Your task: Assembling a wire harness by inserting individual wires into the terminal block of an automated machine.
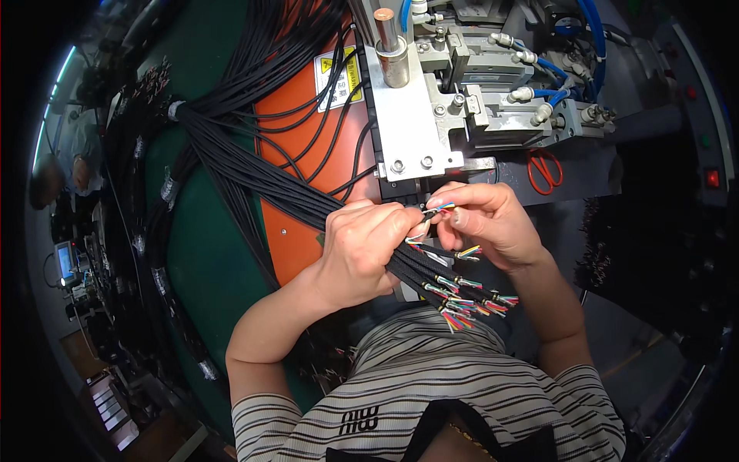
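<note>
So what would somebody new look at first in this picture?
Probably the bright wire tips fanning out of the black cables, low in the middle. Just above, the left fingers hold the cables while the right fingers pinch one cable's coloured wires. Up top, a silver machine with blue tubes stands beside an orange surface.

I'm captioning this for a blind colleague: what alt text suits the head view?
The left hand grips a bundle of black cables while the right hand is at one cable's thin coloured wire ends. Around them are an orange surface and a metal machine with blue tubes.
</note>
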A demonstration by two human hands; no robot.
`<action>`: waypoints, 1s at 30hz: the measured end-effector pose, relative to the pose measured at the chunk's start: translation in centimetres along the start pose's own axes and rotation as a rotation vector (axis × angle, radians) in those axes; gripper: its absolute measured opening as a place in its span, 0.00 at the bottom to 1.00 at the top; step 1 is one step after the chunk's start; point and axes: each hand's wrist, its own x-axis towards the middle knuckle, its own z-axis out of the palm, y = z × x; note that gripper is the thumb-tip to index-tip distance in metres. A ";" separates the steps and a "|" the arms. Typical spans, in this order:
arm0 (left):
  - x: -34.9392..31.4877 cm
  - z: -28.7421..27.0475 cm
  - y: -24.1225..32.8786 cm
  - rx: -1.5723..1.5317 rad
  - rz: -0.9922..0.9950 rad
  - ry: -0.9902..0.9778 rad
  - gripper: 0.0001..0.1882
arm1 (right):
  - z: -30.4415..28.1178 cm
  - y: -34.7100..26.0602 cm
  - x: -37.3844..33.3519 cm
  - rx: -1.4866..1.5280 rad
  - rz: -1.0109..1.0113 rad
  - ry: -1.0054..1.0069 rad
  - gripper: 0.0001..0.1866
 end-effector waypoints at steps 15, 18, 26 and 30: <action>-0.8 -0.5 1.7 0.375 -0.003 -0.181 0.13 | 1.8 -1.4 0.2 -1.642 -0.528 0.145 0.03; -0.9 -0.3 1.0 0.302 0.025 -0.117 0.27 | 1.7 -1.3 0.2 -1.714 -0.507 0.160 0.06; -0.2 -0.5 1.5 0.301 0.002 -0.244 0.29 | 1.0 -0.2 0.0 -1.581 -0.555 0.210 0.03; 0.6 -0.9 2.1 0.383 0.046 -0.320 0.24 | 0.9 0.0 0.0 -1.590 -0.566 0.218 0.03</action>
